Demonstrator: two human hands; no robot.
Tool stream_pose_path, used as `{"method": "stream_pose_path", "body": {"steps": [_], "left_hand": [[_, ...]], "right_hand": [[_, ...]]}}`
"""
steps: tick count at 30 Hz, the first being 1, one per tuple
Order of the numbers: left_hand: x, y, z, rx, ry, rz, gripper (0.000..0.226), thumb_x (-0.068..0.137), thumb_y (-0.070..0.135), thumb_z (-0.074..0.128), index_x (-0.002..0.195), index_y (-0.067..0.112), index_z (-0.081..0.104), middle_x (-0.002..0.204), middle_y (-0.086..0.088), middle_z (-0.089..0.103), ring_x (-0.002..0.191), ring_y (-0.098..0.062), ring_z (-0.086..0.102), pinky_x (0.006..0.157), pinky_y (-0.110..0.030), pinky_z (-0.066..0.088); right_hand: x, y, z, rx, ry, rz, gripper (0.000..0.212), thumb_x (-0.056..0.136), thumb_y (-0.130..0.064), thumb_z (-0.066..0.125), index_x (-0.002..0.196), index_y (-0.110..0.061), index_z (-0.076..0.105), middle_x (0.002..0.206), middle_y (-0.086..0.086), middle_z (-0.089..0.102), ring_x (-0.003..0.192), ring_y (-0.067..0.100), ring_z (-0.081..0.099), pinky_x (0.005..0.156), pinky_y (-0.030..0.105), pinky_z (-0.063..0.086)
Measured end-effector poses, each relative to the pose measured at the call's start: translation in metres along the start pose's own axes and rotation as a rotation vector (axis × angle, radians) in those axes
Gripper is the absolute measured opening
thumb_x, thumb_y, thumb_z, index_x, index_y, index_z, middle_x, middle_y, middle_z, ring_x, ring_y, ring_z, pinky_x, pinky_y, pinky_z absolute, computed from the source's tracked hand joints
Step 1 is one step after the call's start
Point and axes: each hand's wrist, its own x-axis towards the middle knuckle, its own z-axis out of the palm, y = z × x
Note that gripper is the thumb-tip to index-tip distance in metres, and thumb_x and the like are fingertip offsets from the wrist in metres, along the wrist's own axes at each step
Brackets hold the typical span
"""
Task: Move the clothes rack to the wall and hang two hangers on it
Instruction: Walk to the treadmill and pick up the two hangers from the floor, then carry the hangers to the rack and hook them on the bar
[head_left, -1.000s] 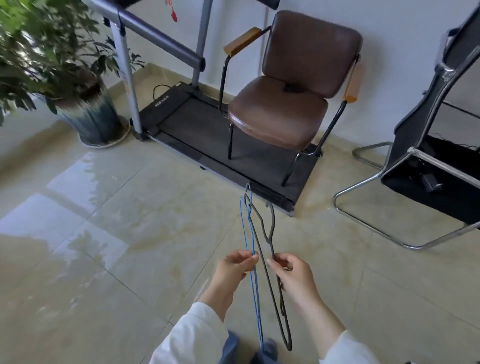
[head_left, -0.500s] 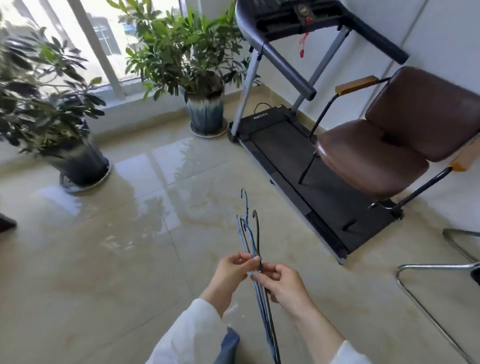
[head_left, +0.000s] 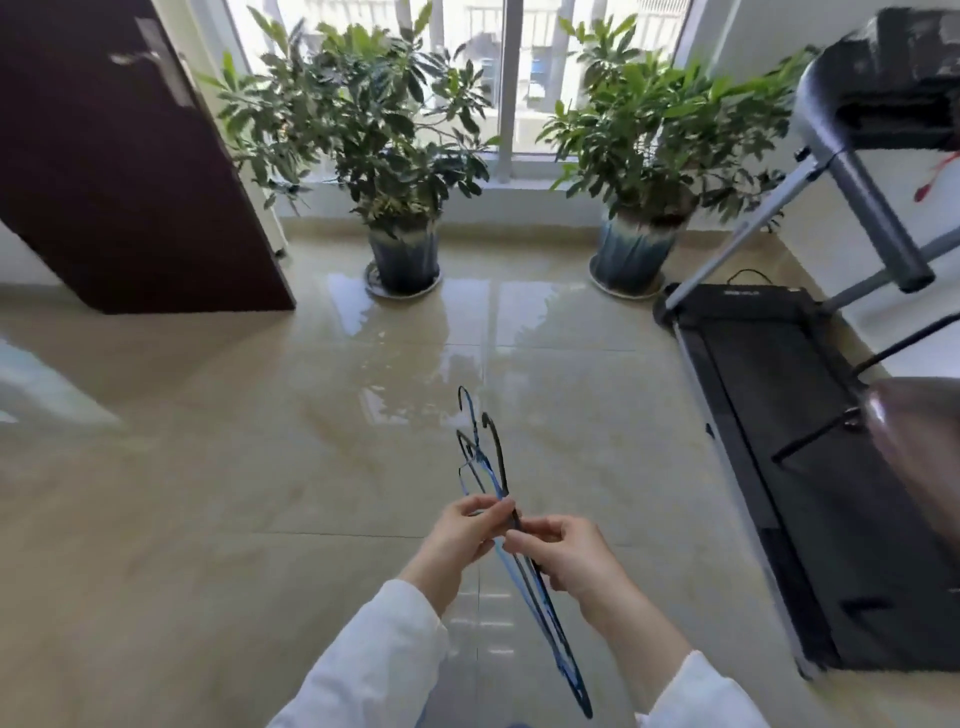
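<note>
A bundle of thin wire hangers (head_left: 485, 457), blue and black, points away from me over the tiled floor, hooks at the far end. My left hand (head_left: 465, 530) pinches the bundle near its necks from the left. My right hand (head_left: 563, 553) grips the same wires from the right, just below. The lower bars (head_left: 563, 662) run back between my white sleeves. No clothes rack is in view.
Two potted plants (head_left: 402, 260) (head_left: 631, 254) stand under the window ahead. A dark door (head_left: 114, 171) is open at the left. A treadmill (head_left: 810, 441) lies along the right wall, with a brown chair (head_left: 919, 441) on its belt. Glossy beige tiles (head_left: 234, 467) spread between.
My view has swung left, from the chair and treadmill to the window, plants and door. The hangers have been drawn together into one bundle; both hands still hold them.
</note>
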Motion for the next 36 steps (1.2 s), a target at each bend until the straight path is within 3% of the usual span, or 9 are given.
{"method": "stream_pose_path", "body": {"steps": [4, 8, 11, 13, 17, 23, 28, 32, 36], "left_hand": [[-0.033, -0.005, -0.098, -0.138, 0.105, 0.064, 0.023, 0.084, 0.024, 0.062, 0.1, 0.008, 0.062, 0.087, -0.003, 0.067, 0.085, -0.014, 0.061, 0.093, -0.03, 0.045], [-0.059, -0.01, -0.161, -0.262, 0.233, 0.049, 0.038, 0.082, 0.028, 0.064, 0.116, 0.009, 0.059, 0.088, 0.004, 0.068, 0.085, -0.006, 0.062, 0.069, -0.019, 0.044], [-0.093, -0.012, -0.24, -0.356, 0.335, 0.113, 0.038, 0.084, 0.027, 0.063, 0.117, 0.009, 0.058, 0.091, 0.004, 0.068, 0.086, -0.005, 0.061, 0.069, -0.016, 0.042], [-0.117, -0.014, -0.292, -0.444, 0.435, 0.16, 0.029, 0.085, 0.024, 0.061, 0.111, 0.011, 0.06, 0.093, 0.002, 0.068, 0.084, -0.005, 0.061, 0.067, -0.015, 0.042], [-0.164, -0.021, -0.379, -0.642, 0.619, 0.228, 0.008, 0.083, 0.018, 0.063, 0.091, 0.016, 0.061, 0.079, 0.005, 0.063, 0.071, -0.003, 0.057, 0.053, -0.01, 0.044], [-0.233, -0.037, -0.474, -0.867, 0.789, 0.243, 0.009, 0.081, 0.019, 0.067, 0.075, 0.02, 0.06, 0.071, 0.004, 0.059, 0.066, -0.006, 0.055, 0.061, -0.02, 0.038], [-0.272, -0.048, -0.54, -0.994, 0.922, 0.29, 0.016, 0.082, 0.016, 0.066, 0.071, 0.019, 0.056, 0.068, 0.003, 0.056, 0.062, -0.006, 0.052, 0.055, -0.019, 0.034], [-0.292, -0.047, -0.593, -1.026, 1.058, 0.32, 0.014, 0.082, 0.015, 0.067, 0.074, 0.017, 0.055, 0.069, 0.002, 0.057, 0.062, -0.007, 0.053, 0.056, -0.019, 0.037], [-0.31, -0.036, -0.641, -1.021, 1.195, 0.365, 0.009, 0.08, 0.013, 0.068, 0.078, 0.014, 0.059, 0.062, 0.0, 0.059, 0.056, -0.011, 0.05, 0.054, -0.02, 0.036]], "right_hand": [[-0.013, -0.036, 0.091, -0.202, -0.156, -0.045, 0.031, 0.076, -0.024, 0.069, 0.105, -0.012, 0.067, 0.068, -0.007, 0.059, 0.053, 0.006, 0.043, 0.047, 0.017, 0.031], [-0.024, -0.054, 0.153, -0.291, -0.238, -0.054, 0.019, 0.074, -0.025, 0.071, 0.089, -0.014, 0.066, 0.064, -0.004, 0.058, 0.05, 0.009, 0.038, 0.044, 0.017, 0.028], [-0.038, -0.075, 0.229, -0.398, -0.313, -0.092, 0.009, 0.073, -0.027, 0.072, 0.076, -0.019, 0.068, 0.064, -0.001, 0.06, 0.049, 0.01, 0.036, 0.041, 0.017, 0.026], [-0.042, -0.09, 0.28, -0.472, -0.348, -0.139, 0.008, 0.072, -0.029, 0.072, 0.071, -0.022, 0.069, 0.067, 0.002, 0.06, 0.047, 0.01, 0.036, 0.04, 0.017, 0.026], [-0.059, -0.111, 0.371, -0.524, -0.439, -0.285, 0.019, 0.079, -0.025, 0.066, 0.089, -0.01, 0.073, 0.074, 0.005, 0.068, 0.034, -0.001, 0.042, 0.037, 0.009, 0.029], [-0.08, -0.13, 0.488, -0.615, -0.561, -0.461, 0.019, 0.082, -0.03, 0.062, 0.065, -0.024, 0.066, 0.102, 0.031, 0.068, 0.073, 0.018, 0.049, 0.054, 0.022, 0.034], [-0.087, -0.144, 0.573, -0.682, -0.687, -0.509, 0.018, 0.08, -0.036, 0.063, 0.065, -0.028, 0.068, 0.083, 0.022, 0.071, 0.06, 0.018, 0.045, 0.051, 0.023, 0.032], [-0.081, -0.161, 0.637, -0.67, -0.795, -0.477, 0.022, 0.079, -0.037, 0.065, 0.073, -0.017, 0.073, 0.047, -0.001, 0.045, 0.036, 0.008, 0.025, 0.039, 0.016, 0.021], [-0.079, -0.186, 0.693, -0.684, -0.898, -0.496, 0.028, 0.079, -0.035, 0.064, 0.085, -0.01, 0.075, 0.055, 0.001, 0.046, 0.045, 0.012, 0.026, 0.042, 0.018, 0.022]]}}
